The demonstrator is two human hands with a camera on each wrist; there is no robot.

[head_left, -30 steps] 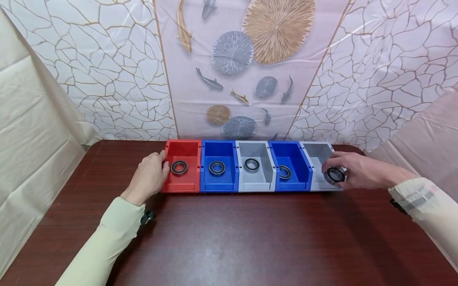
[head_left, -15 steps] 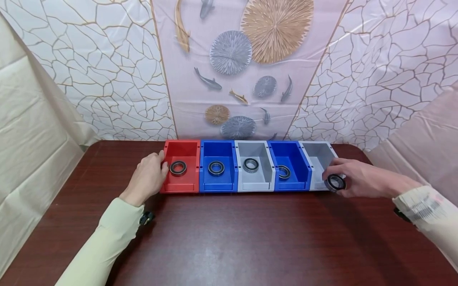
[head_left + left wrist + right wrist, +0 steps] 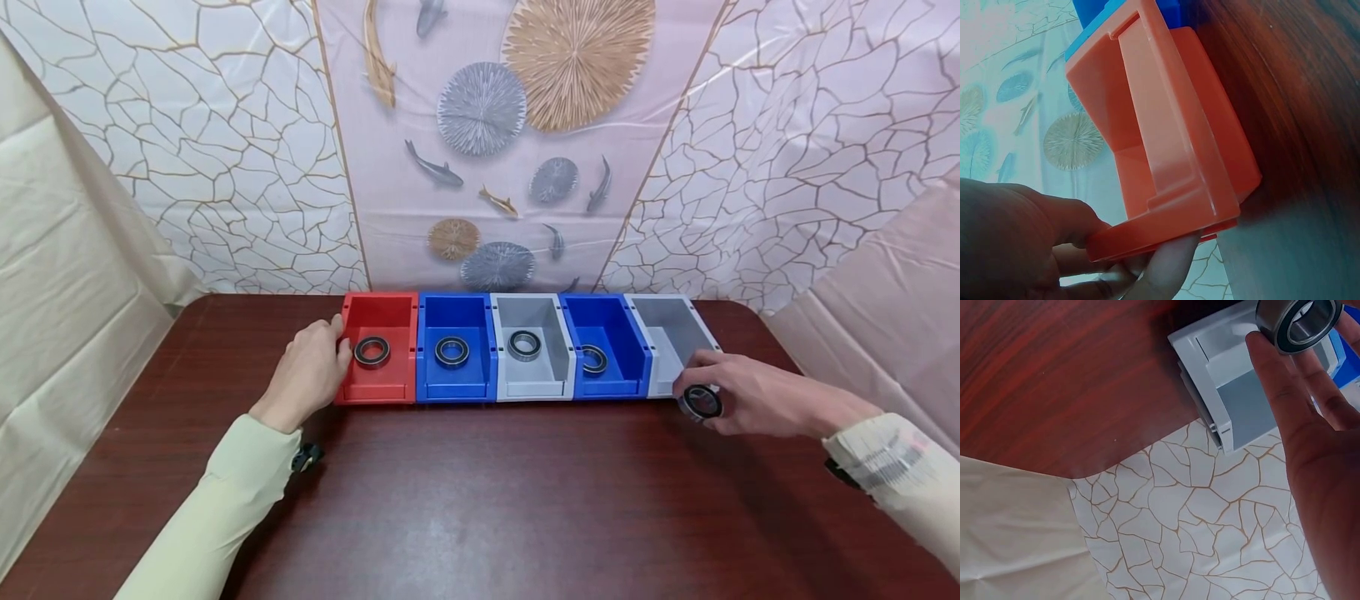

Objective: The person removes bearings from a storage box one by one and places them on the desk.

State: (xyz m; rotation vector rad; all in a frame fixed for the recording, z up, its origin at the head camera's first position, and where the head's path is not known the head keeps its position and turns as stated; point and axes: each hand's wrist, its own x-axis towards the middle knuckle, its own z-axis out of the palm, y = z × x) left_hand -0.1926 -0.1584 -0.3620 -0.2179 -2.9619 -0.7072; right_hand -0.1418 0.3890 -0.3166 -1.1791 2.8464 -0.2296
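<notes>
My right hand (image 3: pixel 772 396) pinches a ball bearing (image 3: pixel 701 402), a steel ring with a black seal, just off the front right corner of the grey bin (image 3: pixel 1247 412) at the row's right end. No bearing shows in the visible part of that bin. At the other end, my left hand (image 3: pixel 303 375) grips the side wall of the red bin (image 3: pixel 1172 125), thumb and fingers on either side of the wall. A bearing (image 3: pixel 372 352) lies flat in the red bin. More bearings lie in the left blue bin (image 3: pixel 457 392), the middle grey bin (image 3: pixel 534 389) and the right blue bin (image 3: pixel 611 389).
The bins stand side by side near the back edge of a dark red-brown wooden table (image 3: pixel 465 500). Patterned cloth (image 3: pixel 255 150) hangs behind it, and plain cloth (image 3: pixel 75 333) hangs at the left.
My right hand has carried the bearing from over the right grey bin's front part towards me, past its front edge. The left hand stays on the red bin.
</notes>
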